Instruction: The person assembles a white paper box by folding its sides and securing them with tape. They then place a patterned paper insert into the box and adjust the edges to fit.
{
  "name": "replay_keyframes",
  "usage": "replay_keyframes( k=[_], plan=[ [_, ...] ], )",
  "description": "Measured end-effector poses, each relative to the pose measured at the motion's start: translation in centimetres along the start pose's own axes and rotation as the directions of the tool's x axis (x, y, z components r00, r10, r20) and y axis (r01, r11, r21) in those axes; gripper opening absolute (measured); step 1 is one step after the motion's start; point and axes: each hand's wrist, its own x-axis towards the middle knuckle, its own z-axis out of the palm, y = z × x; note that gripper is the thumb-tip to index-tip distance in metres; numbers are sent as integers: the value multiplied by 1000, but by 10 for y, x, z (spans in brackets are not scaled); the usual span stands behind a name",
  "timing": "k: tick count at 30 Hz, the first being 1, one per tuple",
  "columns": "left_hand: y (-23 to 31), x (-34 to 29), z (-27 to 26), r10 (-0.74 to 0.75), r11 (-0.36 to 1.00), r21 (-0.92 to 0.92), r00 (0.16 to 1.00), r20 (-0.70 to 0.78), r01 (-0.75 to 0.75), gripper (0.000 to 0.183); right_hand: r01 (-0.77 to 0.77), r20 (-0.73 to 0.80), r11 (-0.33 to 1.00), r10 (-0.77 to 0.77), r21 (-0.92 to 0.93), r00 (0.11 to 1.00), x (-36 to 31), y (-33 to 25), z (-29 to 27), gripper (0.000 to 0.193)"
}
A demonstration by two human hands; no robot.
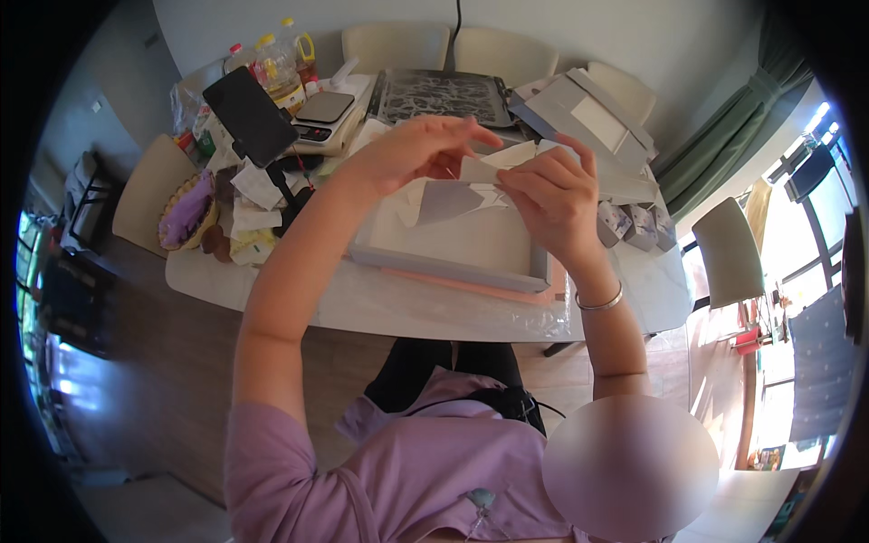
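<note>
My right hand (554, 188) pinches a stiff grey-and-white folded sheet (450, 201), which looks like paper or thin card, between thumb and fingers. Its little finger is raised. Beside the sheet's left end is my left hand (421, 152), its index finger stretched out and the other fingers curled inward. What those curled fingers hold, if anything, is hidden. Both hands are above a shallow grey box (453, 261) with a pale inside, lying on the marble-patterned table. The folded sheet covers part of the box's far side.
Behind lie a black patterned tray (444, 98) and a grey lid-like box (593, 118). Small grey boxes (641, 226) stand right. At left are a phone (250, 113) on a stand, a kitchen scale (326, 109), bottles (279, 68) and a basket with purple cloth (187, 213).
</note>
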Motion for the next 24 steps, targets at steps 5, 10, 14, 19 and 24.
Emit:
replay_keyframes(
  k=[5,10,14,19,24],
  plan=[
    [-20,-13,-21,341,915,207,938,59,-345,30,-77,-66,997,78,20,995,3,12,-15,17],
    [-32,-10,-10,371,894,301,925,-84,-332,19,-160,-82,978,171,130,982,11,7,-18,19],
    [-17,-5,3,418,883,280,903,-97,-378,11,-132,-81,981,144,140,986,9,12,-22,21],
    [-1,11,13,467,826,392,882,-71,-405,13,-436,-2,898,437,55,900,7,-1,-41,21],
    [23,20,47,429,825,434,902,-59,-363,12,-370,-101,890,408,267,908,-7,13,-49,27]
  ],
)
